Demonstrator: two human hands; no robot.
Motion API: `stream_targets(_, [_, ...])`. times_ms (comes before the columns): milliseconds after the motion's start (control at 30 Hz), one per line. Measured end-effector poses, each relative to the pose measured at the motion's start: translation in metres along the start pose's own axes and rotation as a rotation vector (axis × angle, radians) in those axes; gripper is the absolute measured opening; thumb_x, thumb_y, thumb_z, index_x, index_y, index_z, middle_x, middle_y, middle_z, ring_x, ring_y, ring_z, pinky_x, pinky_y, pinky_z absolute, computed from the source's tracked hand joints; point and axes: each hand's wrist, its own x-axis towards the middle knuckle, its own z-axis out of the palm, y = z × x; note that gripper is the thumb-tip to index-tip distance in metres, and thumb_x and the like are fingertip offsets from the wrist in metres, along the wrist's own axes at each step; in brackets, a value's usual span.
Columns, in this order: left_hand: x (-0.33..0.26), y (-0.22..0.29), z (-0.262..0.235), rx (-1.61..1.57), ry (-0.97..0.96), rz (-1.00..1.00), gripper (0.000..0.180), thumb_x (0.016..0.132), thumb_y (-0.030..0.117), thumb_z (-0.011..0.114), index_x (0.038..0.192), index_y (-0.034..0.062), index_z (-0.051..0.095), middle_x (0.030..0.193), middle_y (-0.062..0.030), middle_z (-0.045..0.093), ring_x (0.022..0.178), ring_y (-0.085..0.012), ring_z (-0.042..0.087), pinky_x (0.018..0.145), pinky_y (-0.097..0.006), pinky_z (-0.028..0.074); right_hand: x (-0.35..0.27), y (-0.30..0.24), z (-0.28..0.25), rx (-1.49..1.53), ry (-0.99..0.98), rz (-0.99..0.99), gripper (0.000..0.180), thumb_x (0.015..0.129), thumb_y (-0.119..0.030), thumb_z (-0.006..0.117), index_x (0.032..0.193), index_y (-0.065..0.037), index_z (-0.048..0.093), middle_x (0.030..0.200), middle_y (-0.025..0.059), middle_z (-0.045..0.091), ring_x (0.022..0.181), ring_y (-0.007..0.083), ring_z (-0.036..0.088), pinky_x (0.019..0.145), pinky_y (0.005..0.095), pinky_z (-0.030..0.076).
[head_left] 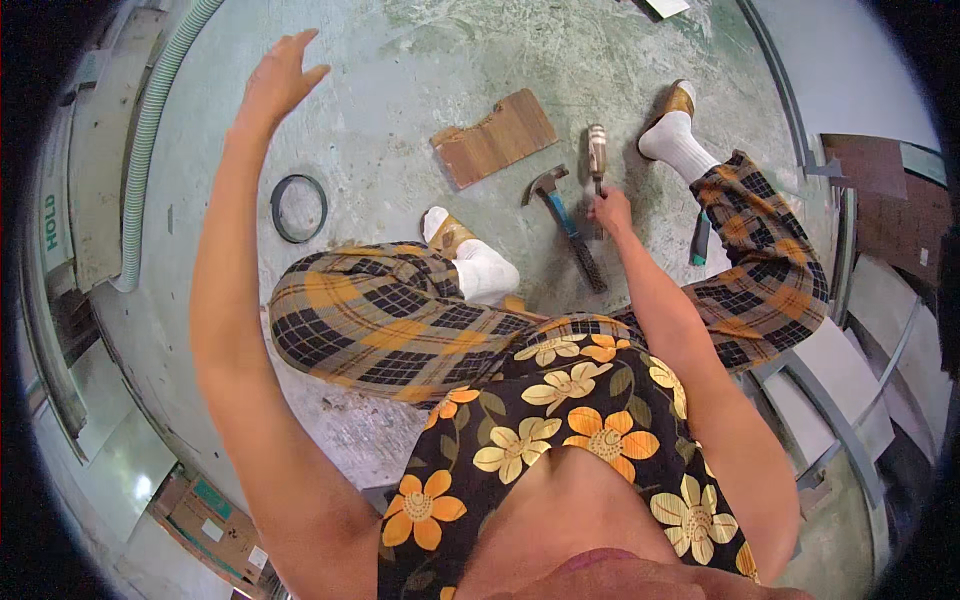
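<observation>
A worn, pale green concrete floor (400, 110) spreads beneath a person in a dark floral top (610, 435) and plaid trousers (385, 335), legs parted around a few hand tools. Near the inside of the right leg lies a green-handled tool (700, 240), partly hidden by the trousers. Between the feet, a claw hammer (563, 217) with a blue and black handle lies aslant, its head pointing away. Just to its right, the right hand (612, 212) has its fingers closed around the metal shank of a chisel-like tool (597, 150) — its brown-and-white handle points away from the body. Whether the tool's tip touches the floor cannot be told. A dark ring (276, 215) lies out beyond the left knee. Farther on, past the hammer, rests a brown wooden board (497, 138), one edge notched. The left hand (283, 82) reaches far forward on the left — fingers released, thumb apart. A ribbed hose (165, 110) runs along the left side; a white sheet (668, 8) lies at the far edge.
</observation>
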Motion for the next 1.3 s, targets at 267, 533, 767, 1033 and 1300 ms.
stream_targets(267, [0.007,0.153,0.097,-0.503,-0.181,-0.249,0.092,0.072,0.049,0.077,0.136,-0.0061,0.040,0.127,-0.0260,0.054,0.113,-0.0342,0.058,0.091,-0.043,0.049,-0.020,-0.114,0.008,-0.040,-0.202,-0.394,0.028,0.087,-0.022,0.056,0.109,-0.007,0.066,0.080,0.0111,0.069,0.072,0.0234,0.068,0.068,0.0378,0.051])
stream_targets(533, [-0.071,0.161,0.171,-2.068,0.009,-0.949,0.031,0.090,0.012,0.059,0.115,-0.0046,0.052,0.102,-0.0180,0.061,0.089,-0.0273,0.062,0.074,-0.042,0.052,-0.040,-0.166,0.034,-0.098,-0.522,-0.553,0.026,0.091,-0.022,0.059,0.104,-0.001,0.065,0.080,0.0093,0.067,0.075,0.0167,0.063,0.069,0.0322,0.050])
stream_targets(767, [-0.118,0.091,0.061,-0.893,0.581,-0.789,0.037,0.087,0.012,0.063,0.119,-0.0040,0.054,0.110,-0.0154,0.060,0.098,-0.0228,0.059,0.085,-0.032,0.048,-0.025,-0.181,0.105,0.051,-0.436,-0.610,0.044,0.086,-0.041,0.062,0.114,-0.008,0.064,0.109,0.0186,0.064,0.098,0.0339,0.063,0.083,0.0422,0.050])
stream_targets(1033, [-0.173,0.106,-0.050,-1.084,1.203,-0.944,0.048,0.092,0.008,0.055,0.131,-0.0109,0.035,0.111,-0.0211,0.058,0.102,-0.0261,0.058,0.093,-0.035,0.050,-0.036,-0.217,0.175,-0.541,-0.306,-0.670,0.075,0.081,-0.024,0.067,0.144,-0.013,0.027,0.144,0.0167,0.037,0.107,0.0362,0.060,0.081,0.0462,0.053])
stream_targets(1300, [-0.136,0.138,-0.010,-1.614,1.053,-0.853,0.049,0.094,0.005,0.055,0.134,-0.0071,0.030,0.111,-0.0214,0.057,0.104,-0.0274,0.057,0.096,-0.042,0.048,-0.021,-0.171,0.170,-0.789,-0.231,-0.898,0.067,0.077,-0.007,0.059,0.139,-0.008,0.035,0.146,0.0148,0.035,0.085,0.0319,0.066,0.068,0.0429,0.054])
